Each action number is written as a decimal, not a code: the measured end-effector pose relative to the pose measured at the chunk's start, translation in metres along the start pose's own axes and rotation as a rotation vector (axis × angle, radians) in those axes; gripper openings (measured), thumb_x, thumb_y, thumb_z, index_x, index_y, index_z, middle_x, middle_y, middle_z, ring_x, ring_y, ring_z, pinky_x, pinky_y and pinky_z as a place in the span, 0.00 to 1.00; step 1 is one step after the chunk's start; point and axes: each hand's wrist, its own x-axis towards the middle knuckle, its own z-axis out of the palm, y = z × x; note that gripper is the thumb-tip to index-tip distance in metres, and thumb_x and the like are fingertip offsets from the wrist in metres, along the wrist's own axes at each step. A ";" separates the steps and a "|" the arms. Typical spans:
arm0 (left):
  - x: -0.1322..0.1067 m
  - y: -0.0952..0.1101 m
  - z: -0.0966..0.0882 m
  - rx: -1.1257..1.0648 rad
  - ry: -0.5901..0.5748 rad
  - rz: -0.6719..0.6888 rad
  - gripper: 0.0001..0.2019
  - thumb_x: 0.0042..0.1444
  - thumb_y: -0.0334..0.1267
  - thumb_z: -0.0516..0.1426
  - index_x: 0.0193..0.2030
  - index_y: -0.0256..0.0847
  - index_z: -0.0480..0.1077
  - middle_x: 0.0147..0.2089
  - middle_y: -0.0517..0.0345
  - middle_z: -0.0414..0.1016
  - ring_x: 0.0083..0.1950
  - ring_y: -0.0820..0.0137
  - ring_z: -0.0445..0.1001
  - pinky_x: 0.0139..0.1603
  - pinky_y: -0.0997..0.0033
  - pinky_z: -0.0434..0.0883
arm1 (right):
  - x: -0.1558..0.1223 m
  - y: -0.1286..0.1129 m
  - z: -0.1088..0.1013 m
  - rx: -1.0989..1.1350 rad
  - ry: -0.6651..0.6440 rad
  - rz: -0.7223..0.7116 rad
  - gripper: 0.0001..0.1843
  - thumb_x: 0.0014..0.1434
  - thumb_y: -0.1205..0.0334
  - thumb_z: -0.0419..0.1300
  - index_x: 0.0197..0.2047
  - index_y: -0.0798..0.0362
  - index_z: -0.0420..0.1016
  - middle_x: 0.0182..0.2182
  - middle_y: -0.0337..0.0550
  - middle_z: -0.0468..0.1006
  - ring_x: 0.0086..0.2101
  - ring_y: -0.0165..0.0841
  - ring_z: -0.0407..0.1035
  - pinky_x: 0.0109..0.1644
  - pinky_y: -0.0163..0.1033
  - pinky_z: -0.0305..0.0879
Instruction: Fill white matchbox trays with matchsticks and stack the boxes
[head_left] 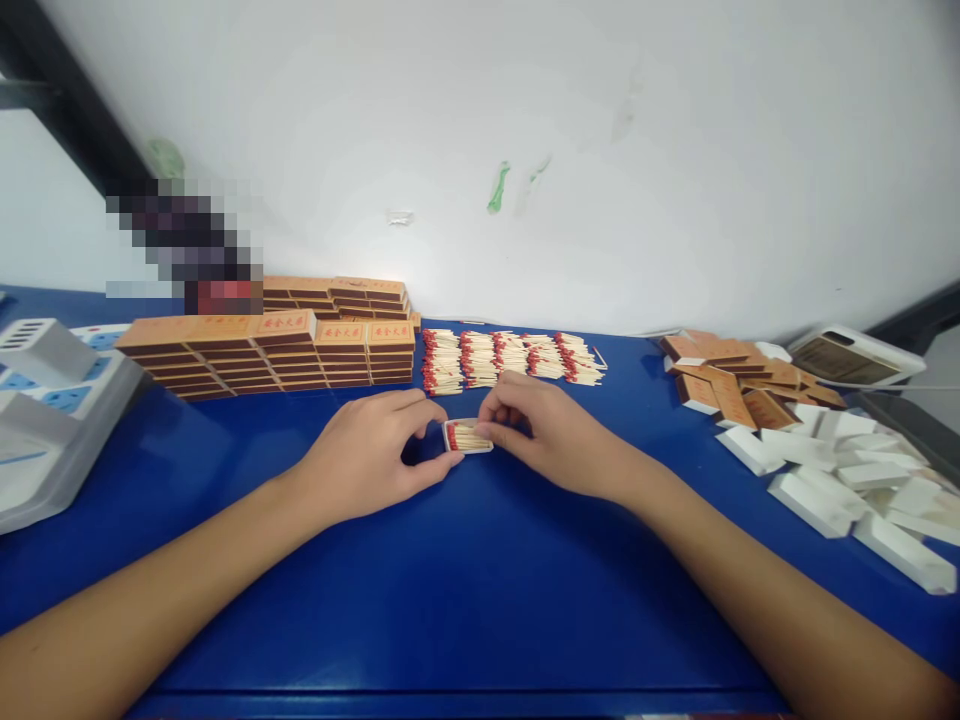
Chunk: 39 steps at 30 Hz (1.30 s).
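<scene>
A small white matchbox tray (480, 450) with red-tipped matches (466, 436) in it lies on the blue table. My left hand (367, 450) grips its left end between thumb and fingers. From the right, my right hand (551, 430) reaches over the tray, thumb and fingertips pinched on the pale ends of the matches. Just beyond my hands, loose matches (499, 355) lie in several rows, their red heads mostly at the left. The undersides of my right fingers are hidden.
Stacked matchboxes (292, 350) form a wall at the back left. A white power strip (67, 430) stands at the left edge. On the right are a pile of orange box sleeves (720, 380) and a heap of white trays (817, 500). A white wall (585, 220) rises behind.
</scene>
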 end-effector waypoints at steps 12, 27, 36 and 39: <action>-0.001 0.002 0.000 -0.005 -0.013 0.017 0.11 0.65 0.47 0.64 0.47 0.43 0.78 0.37 0.62 0.76 0.34 0.71 0.74 0.33 0.70 0.67 | 0.022 0.052 0.007 -0.251 0.258 -0.090 0.02 0.68 0.66 0.64 0.42 0.51 0.75 0.41 0.49 0.76 0.46 0.44 0.69 0.52 0.49 0.67; 0.000 0.000 0.000 0.010 0.009 0.003 0.12 0.65 0.48 0.63 0.46 0.43 0.78 0.37 0.62 0.76 0.34 0.71 0.73 0.34 0.70 0.67 | 0.002 0.006 -0.002 -0.094 0.156 -0.078 0.04 0.69 0.66 0.64 0.40 0.51 0.78 0.37 0.43 0.74 0.38 0.36 0.70 0.43 0.41 0.67; 0.000 0.003 -0.002 -0.002 -0.012 0.000 0.11 0.65 0.47 0.63 0.46 0.43 0.77 0.38 0.61 0.76 0.35 0.71 0.74 0.34 0.69 0.67 | 0.006 0.022 -0.002 -0.138 0.184 -0.019 0.04 0.69 0.64 0.63 0.41 0.50 0.79 0.36 0.43 0.73 0.35 0.35 0.67 0.40 0.42 0.65; 0.000 0.004 -0.002 0.003 -0.020 -0.004 0.11 0.65 0.47 0.63 0.46 0.43 0.77 0.37 0.62 0.76 0.35 0.71 0.74 0.35 0.69 0.67 | 0.010 0.039 -0.002 -0.214 0.188 0.019 0.03 0.69 0.66 0.63 0.41 0.51 0.78 0.37 0.44 0.73 0.36 0.36 0.67 0.41 0.42 0.64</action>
